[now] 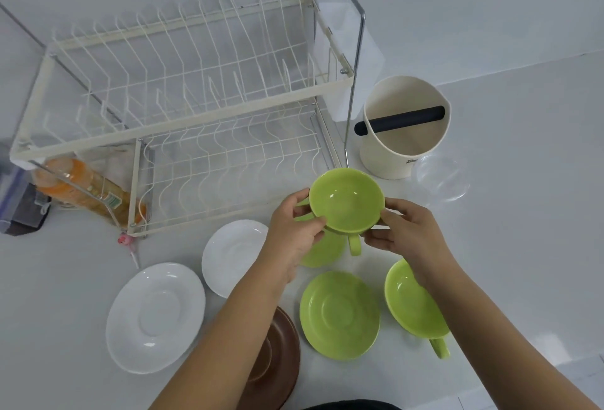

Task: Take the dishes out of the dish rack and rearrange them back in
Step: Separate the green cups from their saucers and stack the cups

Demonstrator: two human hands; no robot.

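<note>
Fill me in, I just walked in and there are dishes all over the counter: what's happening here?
A person is holding a green cup in both hands, left hand and right hand each with a grip on its sides, just in front of the white dish rack. The rack holds no dishes. Two white saucers, two green saucers, another green cup and a brown plate lie on the counter.

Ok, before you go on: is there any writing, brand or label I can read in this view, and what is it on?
Cream tub: dark script near its base, cut off by the clear lid; too blurred to read.
Orange bottle: green and white label, print too small to read.
Cups, saucers and rack: no text visible.
</note>
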